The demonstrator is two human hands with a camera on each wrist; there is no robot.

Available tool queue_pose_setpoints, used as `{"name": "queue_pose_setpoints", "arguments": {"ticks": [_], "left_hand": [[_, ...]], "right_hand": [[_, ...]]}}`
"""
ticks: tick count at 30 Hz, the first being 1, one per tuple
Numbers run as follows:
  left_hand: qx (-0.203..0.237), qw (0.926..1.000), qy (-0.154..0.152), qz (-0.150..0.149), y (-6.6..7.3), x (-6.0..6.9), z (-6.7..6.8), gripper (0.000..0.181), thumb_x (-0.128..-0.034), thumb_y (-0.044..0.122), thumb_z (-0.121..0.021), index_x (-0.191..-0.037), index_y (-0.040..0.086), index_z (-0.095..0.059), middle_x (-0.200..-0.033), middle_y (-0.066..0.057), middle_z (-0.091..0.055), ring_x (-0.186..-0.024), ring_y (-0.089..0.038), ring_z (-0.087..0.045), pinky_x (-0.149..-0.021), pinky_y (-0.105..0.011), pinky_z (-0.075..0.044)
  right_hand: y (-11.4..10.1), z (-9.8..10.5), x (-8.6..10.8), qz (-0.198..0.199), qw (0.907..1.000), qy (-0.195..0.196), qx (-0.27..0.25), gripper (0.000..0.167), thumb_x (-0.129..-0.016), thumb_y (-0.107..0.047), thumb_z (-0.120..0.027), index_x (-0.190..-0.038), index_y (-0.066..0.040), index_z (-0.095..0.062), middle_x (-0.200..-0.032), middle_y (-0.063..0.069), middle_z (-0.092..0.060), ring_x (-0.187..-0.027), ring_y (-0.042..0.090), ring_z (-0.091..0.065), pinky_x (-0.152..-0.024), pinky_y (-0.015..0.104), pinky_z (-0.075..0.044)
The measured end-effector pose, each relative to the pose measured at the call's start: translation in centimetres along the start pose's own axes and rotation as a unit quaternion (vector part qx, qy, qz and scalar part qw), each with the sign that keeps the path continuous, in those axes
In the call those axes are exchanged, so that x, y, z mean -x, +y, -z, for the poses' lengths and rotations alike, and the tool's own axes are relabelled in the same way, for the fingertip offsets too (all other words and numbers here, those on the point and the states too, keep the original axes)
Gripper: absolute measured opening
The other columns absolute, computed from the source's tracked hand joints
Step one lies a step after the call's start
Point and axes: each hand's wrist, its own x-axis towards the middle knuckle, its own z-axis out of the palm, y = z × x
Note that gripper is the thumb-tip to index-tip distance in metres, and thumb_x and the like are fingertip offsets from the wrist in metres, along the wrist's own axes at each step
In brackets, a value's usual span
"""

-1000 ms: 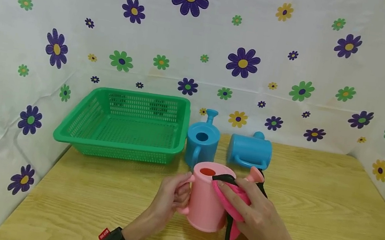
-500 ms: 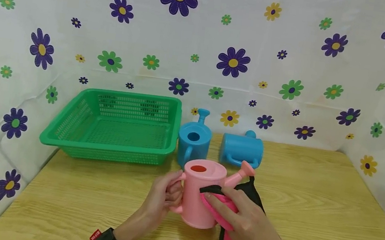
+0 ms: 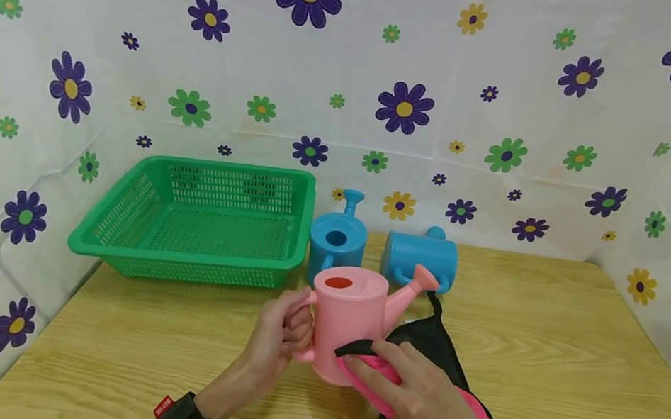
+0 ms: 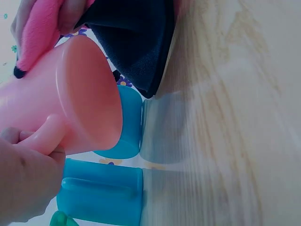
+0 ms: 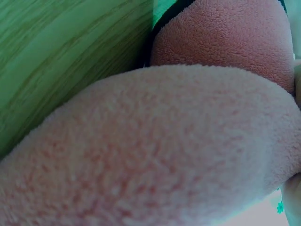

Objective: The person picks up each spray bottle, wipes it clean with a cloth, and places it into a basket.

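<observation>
Fingers of the right hand (image 3: 427,405) clamp a pink-and-black cloth (image 3: 429,344) against a pink watering can (image 3: 347,320), held off the wooden table (image 3: 547,354) by the left hand (image 3: 278,334), whose fingers curl round its handle (image 4: 49,134). Wiping of this can looks underway, not finished, to my eye. Since the earlier frame the cloth sits lower and the can slightly higher, while beyond, the upright blue watering can (image 3: 350,251), the blue one lying on its side (image 3: 422,256) and the green basket (image 3: 187,260) stay put; whether the blue cans are wiped, I can't tell.
</observation>
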Motion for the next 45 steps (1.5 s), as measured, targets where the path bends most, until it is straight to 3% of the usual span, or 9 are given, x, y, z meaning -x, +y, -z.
{"name": "queue_pose_setpoints", "arguments": {"ticks": [4, 8, 12, 16, 22, 27, 33, 39, 45], "left_hand": [[0.005, 0.9999, -0.002, -0.011, 0.2, -0.1, 0.1, 0.052, -0.1056, 0.036, -0.042, -0.063, 0.012, -0.025, -0.053, 0.006, -0.025, -0.046, -0.010, -0.027, -0.046, -0.021, -0.024], [0.014, 0.9998, 0.002, -0.014, 0.5, -0.3, 0.1, 0.050, -0.1050, 0.036, -0.042, -0.062, 0.015, -0.026, -0.053, 0.007, -0.027, -0.045, -0.010, -0.028, -0.046, -0.021, -0.024], [0.018, 0.9997, 0.007, -0.012, 0.6, -0.2, 0.2, 0.049, -0.1054, 0.036, -0.041, -0.063, 0.015, -0.026, -0.053, 0.007, -0.026, -0.045, -0.010, -0.026, -0.046, -0.021, -0.024], [0.022, 0.9997, 0.010, -0.008, 0.6, -0.1, 0.4, 0.049, -0.1054, 0.036, -0.042, -0.063, 0.016, -0.026, -0.053, 0.008, -0.025, -0.045, -0.010, -0.025, -0.046, -0.021, -0.023], [0.021, 0.9997, 0.005, -0.007, 0.6, 0.1, 0.5, 0.049, -0.1054, 0.035, -0.041, -0.063, 0.017, -0.027, -0.054, 0.007, -0.025, -0.046, -0.010, -0.025, -0.047, -0.021, -0.024], [0.015, 0.9999, 0.001, 0.003, 0.5, 0.3, 0.6, 0.049, -0.1053, 0.035, -0.040, -0.063, 0.016, -0.026, -0.053, 0.006, -0.025, -0.046, -0.010, -0.027, -0.047, -0.021, -0.025], [0.008, 0.9998, -0.015, 0.013, 0.2, 0.6, 0.5, 0.051, -0.1052, 0.035, -0.043, -0.061, 0.015, -0.028, -0.053, 0.006, -0.026, -0.046, -0.009, -0.028, -0.048, -0.021, -0.025], [-0.013, 0.9987, -0.044, 0.023, -0.1, 0.9, 0.4, 0.050, -0.1053, 0.034, -0.043, -0.061, 0.015, -0.032, -0.052, 0.007, -0.029, -0.045, -0.009, -0.029, -0.048, -0.021, -0.026], [-0.025, 0.9980, -0.044, 0.038, -0.4, 1.1, 0.3, 0.050, -0.1051, 0.035, -0.044, -0.062, 0.014, -0.032, -0.052, 0.007, -0.030, -0.045, -0.009, -0.028, -0.048, -0.022, -0.026]], "right_hand": [[-0.2, -0.2, 0.0, 0.008, 0.9999, 0.008, 0.003, 0.035, -0.110, -0.029, -0.041, -0.129, -0.023, -0.070, -0.126, 0.005, -0.068, -0.086, 0.012, -0.054, -0.074, 0.019, -0.050], [-0.3, -0.2, 0.0, 0.013, 0.9998, -0.008, -0.016, 0.030, -0.102, -0.020, -0.063, -0.131, -0.026, -0.068, -0.128, 0.002, -0.064, -0.087, 0.011, -0.055, -0.076, 0.019, -0.052], [-0.6, -0.3, 0.0, 0.019, 0.9989, -0.013, -0.040, 0.049, -0.084, -0.029, -0.085, -0.130, -0.028, -0.069, -0.126, -0.001, -0.062, -0.086, 0.010, -0.056, -0.075, 0.018, -0.053], [-0.9, -0.7, -0.2, 0.016, 0.9994, 0.003, -0.030, 0.030, -0.092, -0.040, -0.075, -0.119, -0.028, -0.074, -0.113, -0.005, -0.062, -0.079, 0.007, -0.051, -0.069, 0.014, -0.047], [-0.8, -0.5, -0.1, 0.024, 0.9997, 0.000, -0.004, 0.030, -0.087, -0.028, -0.082, -0.116, -0.027, -0.072, -0.110, -0.005, -0.062, -0.082, 0.010, -0.049, -0.071, 0.017, -0.049], [-0.8, -0.4, 0.0, 0.028, 0.9996, -0.008, 0.002, 0.017, -0.101, -0.029, -0.065, -0.116, -0.025, -0.071, -0.114, -0.003, -0.063, -0.086, 0.011, -0.051, -0.076, 0.020, -0.051], [-0.4, -0.3, -0.2, 0.022, 0.9990, 0.039, 0.000, 0.030, -0.108, -0.035, -0.048, -0.117, -0.022, -0.075, -0.114, 0.003, -0.070, -0.088, 0.014, -0.059, -0.077, 0.025, -0.055], [0.0, 0.1, -0.5, 0.017, 0.9965, 0.082, 0.007, 0.029, -0.106, -0.035, -0.053, -0.118, -0.020, -0.074, -0.114, 0.007, -0.070, -0.089, 0.019, -0.060, -0.077, 0.030, -0.055], [-0.2, 0.3, -0.4, -0.015, 0.9966, 0.079, 0.017, 0.028, -0.104, -0.037, -0.058, -0.120, -0.021, -0.074, -0.116, 0.008, -0.069, -0.094, 0.022, -0.061, -0.077, 0.033, -0.057]]}}
